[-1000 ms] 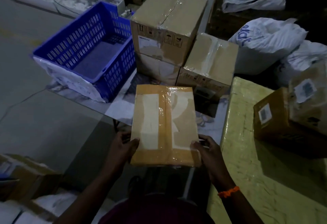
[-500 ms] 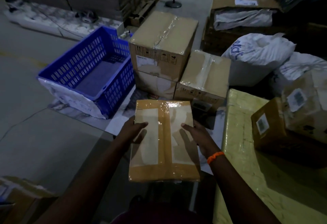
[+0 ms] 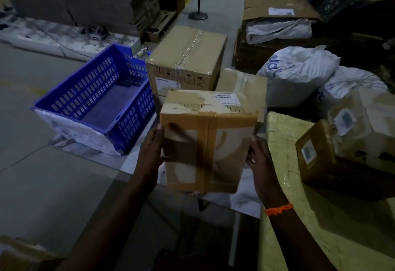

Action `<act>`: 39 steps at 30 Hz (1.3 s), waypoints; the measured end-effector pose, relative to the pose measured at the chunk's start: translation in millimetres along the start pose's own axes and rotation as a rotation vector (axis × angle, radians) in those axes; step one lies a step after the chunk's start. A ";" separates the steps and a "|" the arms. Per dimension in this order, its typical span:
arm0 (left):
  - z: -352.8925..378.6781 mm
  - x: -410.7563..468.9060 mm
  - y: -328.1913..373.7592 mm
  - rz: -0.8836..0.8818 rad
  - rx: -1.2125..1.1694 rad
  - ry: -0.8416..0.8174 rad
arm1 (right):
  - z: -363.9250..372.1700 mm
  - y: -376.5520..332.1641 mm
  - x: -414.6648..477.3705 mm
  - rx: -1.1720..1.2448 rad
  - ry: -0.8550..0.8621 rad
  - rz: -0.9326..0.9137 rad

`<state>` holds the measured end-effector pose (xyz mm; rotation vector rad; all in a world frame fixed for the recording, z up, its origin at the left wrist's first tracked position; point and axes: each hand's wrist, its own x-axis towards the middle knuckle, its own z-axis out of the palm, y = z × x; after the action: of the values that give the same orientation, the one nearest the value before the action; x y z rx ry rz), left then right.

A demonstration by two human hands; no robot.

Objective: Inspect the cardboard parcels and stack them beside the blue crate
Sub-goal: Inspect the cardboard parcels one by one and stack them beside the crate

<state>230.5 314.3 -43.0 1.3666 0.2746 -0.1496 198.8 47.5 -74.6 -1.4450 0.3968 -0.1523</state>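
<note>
Two hands are working here, and between them they are gripping one taped cardboard parcel (image 3: 206,140). The left hand (image 3: 152,153) is pressing flat against the parcel's left face, thumb lying on the near front edge. The right hand (image 3: 259,163) is clasping the right face, fingers curled round the lower corner, an orange band (image 3: 279,208) sitting on its wrist. The parcel is hanging in the air, tilted so that its top with a white label (image 3: 226,98) is facing away and upward.

Beyond it, three stacked parcels are standing just right of the one blue crate (image 3: 96,99): a large box (image 3: 188,57) is resting on a lower one that is mostly hidden, and a third box (image 3: 243,84) is sitting beside them, partly covered by the held parcel. The crate is lying empty on a white sheet. To the right, two white sacks (image 3: 299,74) are slumping near the pile, and two more labelled boxes (image 3: 350,140) are resting on a yellow wrapped surface (image 3: 284,163).
</note>
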 end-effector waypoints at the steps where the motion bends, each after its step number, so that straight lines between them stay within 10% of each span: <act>1: 0.1 -1.0 -4.4 -0.015 -0.027 0.001 | -2.6 2.0 -1.6 0.003 0.009 0.016; 12: -10.6 -12.8 -19.6 -0.057 0.034 0.081 | -18.6 7.4 -22.8 -0.046 0.066 0.041; 19: 20.9 -2.6 19.3 0.607 0.925 -0.156 | 19.7 -51.9 -15.1 -0.859 0.058 -0.569; 24: 47.5 18.6 4.6 0.622 1.583 -0.258 | 53.4 -41.5 12.3 -1.385 -0.176 -0.483; 39: 13.4 -8.7 -14.9 0.752 1.446 -0.286 | 19.3 -21.0 -21.0 -1.296 -0.188 -0.701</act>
<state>219.6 297.8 -52.3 2.7280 -0.7643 0.1367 189.1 69.9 -49.0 -2.8174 -0.2843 -0.3498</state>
